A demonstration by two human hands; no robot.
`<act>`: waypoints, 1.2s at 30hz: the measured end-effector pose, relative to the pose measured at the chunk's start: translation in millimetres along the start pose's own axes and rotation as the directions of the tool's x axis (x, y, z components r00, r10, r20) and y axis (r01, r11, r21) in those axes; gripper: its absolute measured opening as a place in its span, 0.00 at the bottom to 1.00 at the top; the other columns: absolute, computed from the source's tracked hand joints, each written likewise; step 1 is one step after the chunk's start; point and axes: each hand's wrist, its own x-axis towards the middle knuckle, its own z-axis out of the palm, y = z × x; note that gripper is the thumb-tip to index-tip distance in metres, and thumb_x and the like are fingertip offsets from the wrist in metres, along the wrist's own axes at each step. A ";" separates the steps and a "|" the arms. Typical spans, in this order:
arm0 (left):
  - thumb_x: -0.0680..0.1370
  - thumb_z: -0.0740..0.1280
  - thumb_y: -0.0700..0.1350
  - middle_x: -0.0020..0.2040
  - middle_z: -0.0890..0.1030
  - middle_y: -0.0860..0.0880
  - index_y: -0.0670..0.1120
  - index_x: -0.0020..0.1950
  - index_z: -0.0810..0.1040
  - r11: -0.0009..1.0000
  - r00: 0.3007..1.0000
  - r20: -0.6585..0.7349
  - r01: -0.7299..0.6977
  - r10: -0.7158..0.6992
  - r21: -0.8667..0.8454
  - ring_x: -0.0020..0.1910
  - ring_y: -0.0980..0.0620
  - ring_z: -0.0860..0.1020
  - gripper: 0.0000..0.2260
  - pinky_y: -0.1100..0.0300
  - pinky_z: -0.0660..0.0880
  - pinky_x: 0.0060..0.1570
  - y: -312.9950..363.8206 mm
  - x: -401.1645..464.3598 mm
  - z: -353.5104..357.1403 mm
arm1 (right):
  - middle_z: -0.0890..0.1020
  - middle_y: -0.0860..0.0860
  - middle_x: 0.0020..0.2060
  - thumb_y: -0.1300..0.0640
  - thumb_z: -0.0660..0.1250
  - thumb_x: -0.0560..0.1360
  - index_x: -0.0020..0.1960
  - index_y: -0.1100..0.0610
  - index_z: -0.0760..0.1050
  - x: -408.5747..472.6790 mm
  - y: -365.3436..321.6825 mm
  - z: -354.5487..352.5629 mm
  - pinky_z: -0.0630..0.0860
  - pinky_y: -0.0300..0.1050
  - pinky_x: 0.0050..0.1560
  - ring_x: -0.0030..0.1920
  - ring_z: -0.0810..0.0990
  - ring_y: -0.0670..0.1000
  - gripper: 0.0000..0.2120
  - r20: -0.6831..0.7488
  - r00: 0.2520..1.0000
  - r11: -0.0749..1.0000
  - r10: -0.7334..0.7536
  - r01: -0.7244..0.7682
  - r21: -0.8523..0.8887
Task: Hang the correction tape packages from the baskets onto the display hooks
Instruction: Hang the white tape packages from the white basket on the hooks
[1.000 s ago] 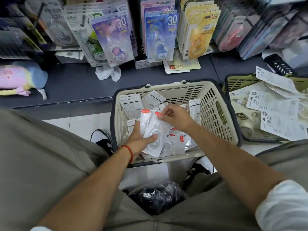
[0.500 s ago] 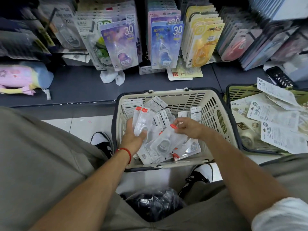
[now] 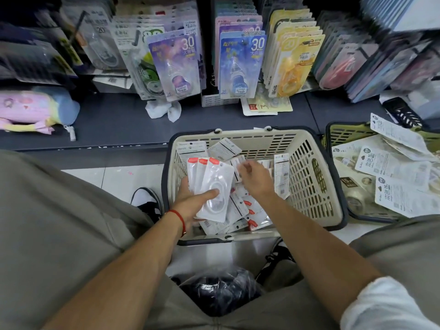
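Left hand (image 3: 190, 203) grips a fanned stack of packages (image 3: 212, 186), thumb across the top one, over the cream basket (image 3: 307, 148). Right hand (image 3: 256, 179), just right of the stack, is blurred; I can't tell whether its fingers hold anything. More packages lie half-hidden under both hands.

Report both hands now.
Left hand: grips a stack of correction tape packages.
Right hand: over the basket; grip cannot be told.
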 end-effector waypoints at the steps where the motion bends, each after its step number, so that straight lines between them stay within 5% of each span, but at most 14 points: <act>1: 0.71 0.82 0.40 0.62 0.83 0.50 0.56 0.71 0.71 1.000 0.999 -0.045 -0.015 0.015 0.005 0.60 0.44 0.83 0.34 0.35 0.82 0.56 0.3 1.8 -3.1 | 0.85 0.54 0.54 0.54 0.65 0.85 0.61 0.58 0.79 -2.7 13.6 5.5 0.79 0.47 0.52 0.52 0.84 0.56 0.10 0.088 0.994 0.992 0.061 -0.050 -0.118; 3: 0.70 0.83 0.40 0.62 0.83 0.51 0.56 0.71 0.71 0.999 0.994 -0.100 -0.041 0.040 -0.009 0.60 0.44 0.83 0.35 0.34 0.81 0.58 1.3 2.5 -7.9 | 0.82 0.54 0.55 0.55 0.68 0.83 0.63 0.58 0.78 -11.8 35.8 17.9 0.79 0.50 0.58 0.55 0.82 0.57 0.11 0.251 0.959 0.946 0.129 -0.043 -0.322; 5: 0.69 0.84 0.40 0.61 0.83 0.50 0.55 0.71 0.71 0.998 0.991 -0.121 -0.061 0.058 -0.021 0.59 0.44 0.83 0.36 0.35 0.81 0.58 1.1 2.4 -10.7 | 0.82 0.53 0.52 0.56 0.72 0.80 0.59 0.57 0.80 -15.1 46.0 28.8 0.78 0.48 0.58 0.55 0.81 0.55 0.10 0.260 0.960 0.936 0.105 -0.006 -0.353; 11: 0.69 0.84 0.43 0.64 0.81 0.55 0.59 0.72 0.70 0.970 0.964 -0.123 -0.224 0.235 0.099 0.62 0.52 0.81 0.37 0.49 0.79 0.62 8.6 -2.6 -12.3 | 0.80 0.50 0.46 0.57 0.69 0.81 0.50 0.52 0.74 -2.8 24.6 14.9 0.72 0.42 0.44 0.48 0.78 0.52 0.04 0.292 0.951 0.994 0.101 -0.106 0.004; 14: 0.72 0.82 0.44 0.64 0.80 0.57 0.62 0.70 0.68 0.900 0.906 -0.121 -0.371 0.405 0.230 0.62 0.54 0.79 0.35 0.53 0.77 0.62 18.2 -7.5 -7.4 | 0.81 0.52 0.43 0.61 0.68 0.78 0.47 0.50 0.74 2.0 1.6 -21.4 0.72 0.46 0.47 0.46 0.78 0.53 0.07 0.262 0.962 0.958 0.076 -0.143 0.247; 18: 0.73 0.81 0.44 0.67 0.77 0.60 0.63 0.70 0.67 0.809 0.847 -0.029 -0.496 0.531 0.317 0.67 0.55 0.76 0.34 0.55 0.74 0.65 29.1 -10.6 2.8 | 0.86 0.58 0.45 0.66 0.68 0.75 0.56 0.50 0.82 -0.4 -37.3 -57.2 0.81 0.49 0.42 0.39 0.83 0.55 0.15 0.313 0.950 0.846 -0.016 -0.154 0.510; 21: 0.71 0.83 0.45 0.68 0.77 0.64 0.67 0.71 0.68 0.817 0.854 0.094 -0.517 0.511 0.257 0.69 0.65 0.75 0.37 0.59 0.74 0.66 35.2 -13.6 8.4 | 0.84 0.58 0.42 0.68 0.68 0.77 0.59 0.57 0.83 -5.4 -58.1 -68.6 0.81 0.46 0.37 0.33 0.82 0.54 0.14 0.314 0.948 0.776 -0.039 -0.169 0.608; 27: 0.68 0.84 0.42 0.65 0.80 0.67 0.69 0.69 0.69 0.817 0.840 0.201 -0.539 0.504 0.205 0.66 0.68 0.77 0.39 0.74 0.76 0.53 41.5 -18.8 11.4 | 0.82 0.61 0.46 0.64 0.72 0.80 0.58 0.67 0.78 -12.8 -75.0 -83.7 0.82 0.46 0.41 0.37 0.81 0.54 0.09 0.337 0.941 0.710 0.016 -0.248 0.659; 32: 0.68 0.84 0.40 0.60 0.83 0.62 0.61 0.69 0.71 0.805 0.815 0.139 -0.578 0.563 0.132 0.61 0.61 0.82 0.37 0.69 0.80 0.51 49.9 -18.9 12.7 | 0.87 0.64 0.54 0.64 0.74 0.78 0.63 0.67 0.78 -15.2 -83.8 -87.7 0.85 0.47 0.54 0.52 0.88 0.61 0.15 0.391 0.919 0.680 -0.047 -0.257 0.687; 34: 0.68 0.85 0.40 0.58 0.84 0.61 0.62 0.67 0.73 0.803 0.809 0.124 -0.587 0.575 0.103 0.57 0.60 0.84 0.35 0.68 0.81 0.47 53.7 -19.2 12.7 | 0.87 0.65 0.51 0.69 0.73 0.78 0.64 0.65 0.76 -15.0 -86.4 -89.8 0.86 0.48 0.54 0.50 0.89 0.61 0.16 0.367 0.928 0.712 -0.058 -0.219 0.667; 36: 0.69 0.84 0.40 0.58 0.85 0.61 0.63 0.66 0.73 0.806 0.807 0.113 -0.588 0.580 0.063 0.57 0.59 0.84 0.33 0.66 0.82 0.47 57.5 -20.3 14.1 | 0.87 0.61 0.45 0.66 0.75 0.78 0.60 0.60 0.76 -14.4 -93.4 -92.5 0.87 0.46 0.44 0.39 0.88 0.56 0.13 0.313 0.947 0.819 -0.069 -0.125 0.560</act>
